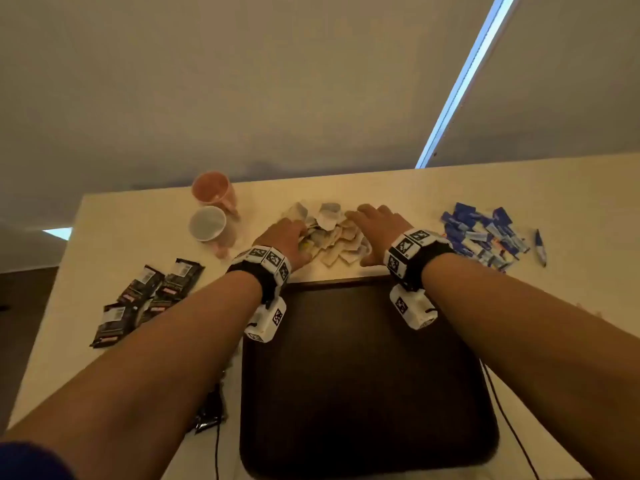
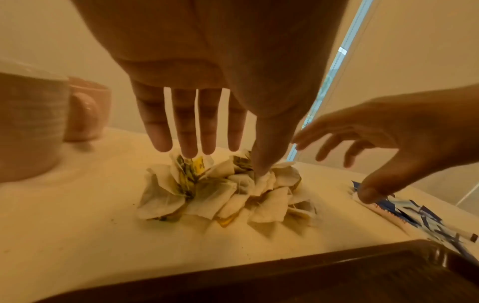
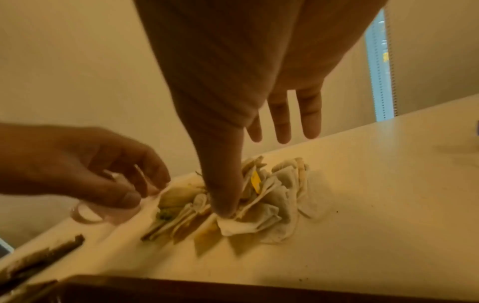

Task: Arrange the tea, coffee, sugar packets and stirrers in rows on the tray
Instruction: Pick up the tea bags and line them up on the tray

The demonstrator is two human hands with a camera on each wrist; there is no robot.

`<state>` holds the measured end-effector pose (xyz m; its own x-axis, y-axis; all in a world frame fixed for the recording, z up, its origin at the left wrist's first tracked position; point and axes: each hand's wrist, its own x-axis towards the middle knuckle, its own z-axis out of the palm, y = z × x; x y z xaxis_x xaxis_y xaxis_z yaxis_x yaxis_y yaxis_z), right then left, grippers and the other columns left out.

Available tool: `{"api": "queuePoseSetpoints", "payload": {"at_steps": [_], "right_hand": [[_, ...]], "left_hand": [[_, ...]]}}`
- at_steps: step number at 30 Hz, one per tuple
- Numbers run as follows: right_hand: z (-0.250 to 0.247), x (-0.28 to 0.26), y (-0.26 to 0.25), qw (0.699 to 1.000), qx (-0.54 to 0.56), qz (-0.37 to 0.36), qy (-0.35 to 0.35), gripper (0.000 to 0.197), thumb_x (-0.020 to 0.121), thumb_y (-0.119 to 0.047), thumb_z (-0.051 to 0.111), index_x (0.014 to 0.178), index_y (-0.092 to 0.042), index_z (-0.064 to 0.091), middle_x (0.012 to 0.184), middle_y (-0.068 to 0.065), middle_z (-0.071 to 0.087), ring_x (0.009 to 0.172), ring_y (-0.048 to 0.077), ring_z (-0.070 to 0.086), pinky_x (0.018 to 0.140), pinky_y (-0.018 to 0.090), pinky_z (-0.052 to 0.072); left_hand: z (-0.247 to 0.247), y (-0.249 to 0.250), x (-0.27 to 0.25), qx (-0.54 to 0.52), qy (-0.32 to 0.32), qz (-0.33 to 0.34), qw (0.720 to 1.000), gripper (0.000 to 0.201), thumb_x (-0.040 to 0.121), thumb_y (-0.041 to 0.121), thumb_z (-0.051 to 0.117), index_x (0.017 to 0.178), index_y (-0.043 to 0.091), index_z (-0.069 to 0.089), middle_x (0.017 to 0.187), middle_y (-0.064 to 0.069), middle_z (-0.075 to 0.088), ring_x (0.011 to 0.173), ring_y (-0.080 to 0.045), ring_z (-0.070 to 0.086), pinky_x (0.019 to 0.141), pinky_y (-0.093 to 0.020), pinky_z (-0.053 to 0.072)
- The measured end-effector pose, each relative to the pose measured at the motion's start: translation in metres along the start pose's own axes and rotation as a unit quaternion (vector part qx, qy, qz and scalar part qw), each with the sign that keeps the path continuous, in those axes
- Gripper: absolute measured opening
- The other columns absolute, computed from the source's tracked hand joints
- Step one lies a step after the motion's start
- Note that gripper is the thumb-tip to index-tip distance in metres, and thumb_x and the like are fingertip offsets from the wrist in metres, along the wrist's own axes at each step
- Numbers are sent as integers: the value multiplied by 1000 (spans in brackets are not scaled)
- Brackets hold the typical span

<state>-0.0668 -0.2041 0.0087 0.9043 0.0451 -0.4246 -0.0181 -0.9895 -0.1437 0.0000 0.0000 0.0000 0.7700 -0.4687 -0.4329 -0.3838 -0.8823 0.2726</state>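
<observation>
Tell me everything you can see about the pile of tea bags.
The tea bags lie in a loose, overlapping heap on the pale table, just beyond the dark tray. They look like thin whitish paper pouches, some crumpled, with a few yellow tags showing. The left hand and right hand flank the heap with fingers extended; each thumb touches it.

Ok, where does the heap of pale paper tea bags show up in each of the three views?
Head: heap of pale paper tea bags, upper middle, between both hands, beyond the dark brown tray.
Left wrist: centre, under the fingers.
Right wrist: centre, under the thumb.
Shared landmark: the tray's rim, just nearer than the heap.
</observation>
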Motion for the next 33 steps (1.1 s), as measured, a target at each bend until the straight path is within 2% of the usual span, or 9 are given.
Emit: {"api": "queuePoseSetpoints", "payload": {"at_steps": [3,6,8,10,15,19,26,30,33], "right_hand": [[6,13,0,998,-63,-12,-22,122,64,-42,86,153,-28,4,161,6,5,142,36,19,111,51,30],[22,29,5,996,-78,-9,-32,125,60,-46,87,152,-28,5,159,6,12,141,36,22,110,51,30],[30,35,8,996,-82,-3,-35,112,63,-48,85,149,-23,17,152,7,28,137,36,29,107,50,34],[34,37,10,996,-82,-6,-27,88,69,-44,81,139,-18,33,140,8,41,132,36,35,103,48,39],[29,40,3,998,-62,-20,-5,31,93,-19,55,122,-9,55,123,12,52,124,37,45,94,43,45],[21,42,1,998,-36,-28,-32,24,94,-10,50,112,-4,65,113,14,59,107,31,58,87,36,47],[-8,25,9,999,45,17,-9,23,92,-23,57,107,-10,71,102,12,66,98,30,62,79,33,47],[-31,-6,14,994,95,25,39,23,90,-29,63,101,-13,74,91,8,69,83,23,61,73,30,49],[-49,-30,7,988,142,-5,58,23,88,-27,67,105,-14,75,88,5,70,74,17,59,68,26,43]], "left_hand": [[10,7,11,-7,-7,0,1000,47,83,39,69,125,24,56,124,-6,54,114,-29,55,95,-41,48],[17,13,19,-17,-15,-3,1000,36,84,35,68,116,23,58,117,-5,53,106,-27,56,91,-42,49],[19,13,23,-19,-12,3,1000,30,86,31,67,112,22,59,116,-5,53,103,-27,56,89,-40,50],[23,12,28,-26,-13,6,1000,26,87,29,66,111,22,59,115,-4,53,103,-26,55,87,-37,49],[29,11,33,-35,-15,15,999,21,88,27,64,108,22,59,106,-1,49,94,-21,52,80,-32,44],[28,10,34,-46,-18,13,999,19,89,27,64,106,22,59,108,-1,50,93,-19,49,80,-31,42],[17,8,19,-95,-7,21,995,17,87,26,67,103,24,62,112,-2,55,99,-22,57,86,-35,49],[5,12,1,-144,21,47,988,30,83,32,74,109,22,62,107,4,56,98,-18,58,80,-27,42],[-9,28,-15,-200,14,82,976,65,74,43,83,128,21,53,116,7,56,104,-11,55,87,-27,46]]}}
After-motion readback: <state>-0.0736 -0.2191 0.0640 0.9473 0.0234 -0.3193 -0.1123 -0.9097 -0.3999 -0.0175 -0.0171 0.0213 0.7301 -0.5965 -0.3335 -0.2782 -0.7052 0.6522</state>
